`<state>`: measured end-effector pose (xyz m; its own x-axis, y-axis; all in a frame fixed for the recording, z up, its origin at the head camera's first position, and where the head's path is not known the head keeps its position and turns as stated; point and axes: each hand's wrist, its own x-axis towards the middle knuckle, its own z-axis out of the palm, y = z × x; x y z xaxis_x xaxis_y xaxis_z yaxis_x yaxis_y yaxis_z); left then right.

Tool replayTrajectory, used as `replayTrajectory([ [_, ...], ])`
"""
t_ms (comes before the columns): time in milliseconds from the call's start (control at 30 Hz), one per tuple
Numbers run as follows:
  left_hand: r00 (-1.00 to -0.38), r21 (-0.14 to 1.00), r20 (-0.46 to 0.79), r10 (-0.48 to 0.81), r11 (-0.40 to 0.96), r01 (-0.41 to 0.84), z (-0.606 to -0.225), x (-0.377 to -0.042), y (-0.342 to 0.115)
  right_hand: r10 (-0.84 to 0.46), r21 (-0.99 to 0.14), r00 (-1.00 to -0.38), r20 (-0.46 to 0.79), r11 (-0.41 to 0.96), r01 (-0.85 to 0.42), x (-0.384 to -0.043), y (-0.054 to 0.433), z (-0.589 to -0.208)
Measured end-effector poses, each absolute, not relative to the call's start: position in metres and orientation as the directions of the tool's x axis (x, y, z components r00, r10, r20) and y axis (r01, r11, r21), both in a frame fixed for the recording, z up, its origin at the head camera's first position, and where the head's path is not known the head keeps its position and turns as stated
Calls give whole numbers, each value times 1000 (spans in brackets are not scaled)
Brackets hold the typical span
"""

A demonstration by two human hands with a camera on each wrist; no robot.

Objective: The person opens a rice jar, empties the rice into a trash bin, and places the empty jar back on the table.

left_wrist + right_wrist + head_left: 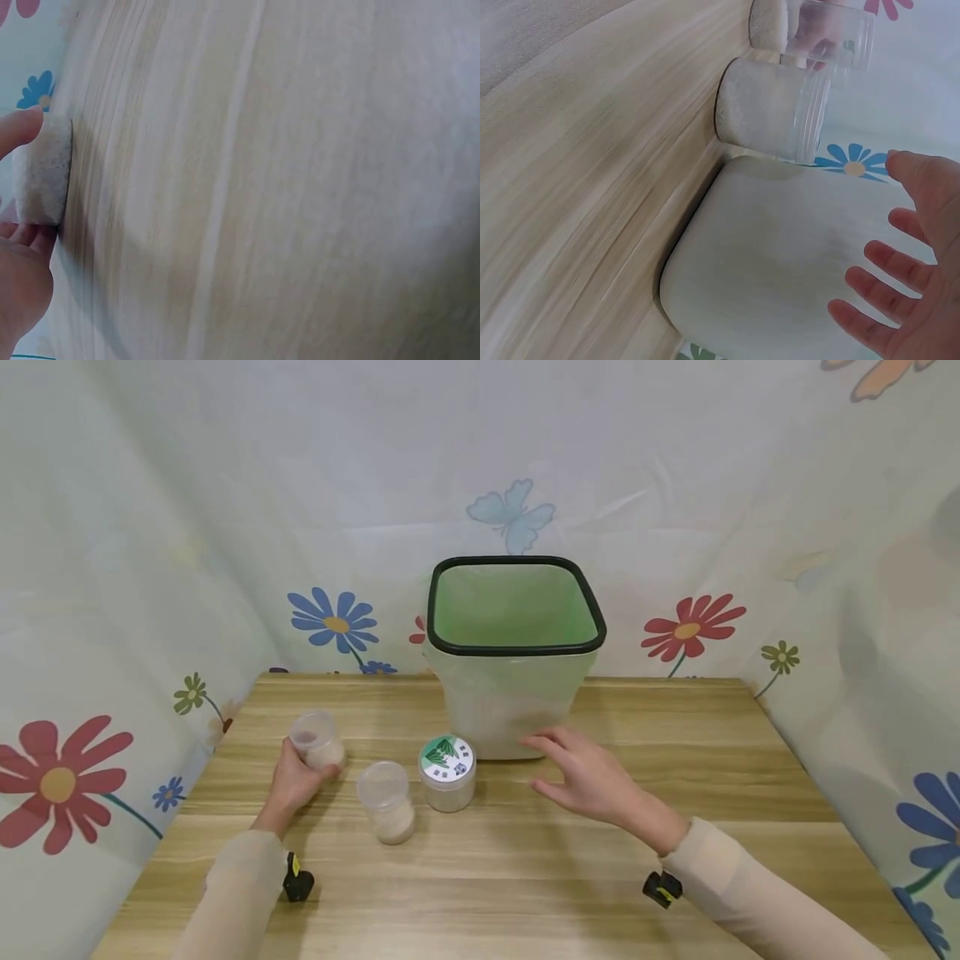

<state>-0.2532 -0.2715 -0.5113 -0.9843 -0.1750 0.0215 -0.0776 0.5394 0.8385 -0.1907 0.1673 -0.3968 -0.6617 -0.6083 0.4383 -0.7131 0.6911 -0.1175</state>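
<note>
At the left of the table my left hand [296, 781] grips a clear plastic cup [318, 739] with a whitish grainy filling. The left wrist view shows the thumb and fingers on either side of the filled cup [43, 171]. To its right stand another clear cup [388, 806], part filled with white grains, and a clear jar [448, 777] with a green and white printed lid. My right hand [588, 772] hovers, holding nothing, in front of the waste bin [517, 714]; the right wrist view shows its fingers [885, 296] spread apart.
The bin has a black rim [517, 651] and a light green inside; it stands at the back of the wood-grain table [465, 910]. A flower-printed curtain [360, 518] encloses the back and sides. Small black cameras [297, 881] sit at both wrists.
</note>
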Motion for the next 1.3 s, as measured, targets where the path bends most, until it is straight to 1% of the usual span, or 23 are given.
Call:
replayTrajectory([
  [200, -987, 828, 2, -160, 553, -88, -510, -255, -273, -628, -110, -640, 443, 670, -734, -190, 162, -397],
  [333, -989, 818, 5, -150, 569, -82, -509, -256, -275, -631, -105, -639, 440, 671, -734, -190, 160, -400],
  [500, -990, 803, 23, -140, 592, -65, -506, -255, -275, -628, -108, -633, 452, 666, -738, -191, 159, -404],
  [733, -996, 788, 47, -78, 616, -11, -495, -251, -272, -630, -113, -624, 462, 656, -746, -191, 158, -409],
  [1067, -996, 777, 84, 15, 625, 75, -466, -242, -268, -626, -126, -634, 454, 659, -741, -188, 156, -408],
  [1300, -993, 761, 112, 34, 640, 108, -452, -240, -267, -623, -139, -650, 435, 667, -732, -187, 154, -408],
])
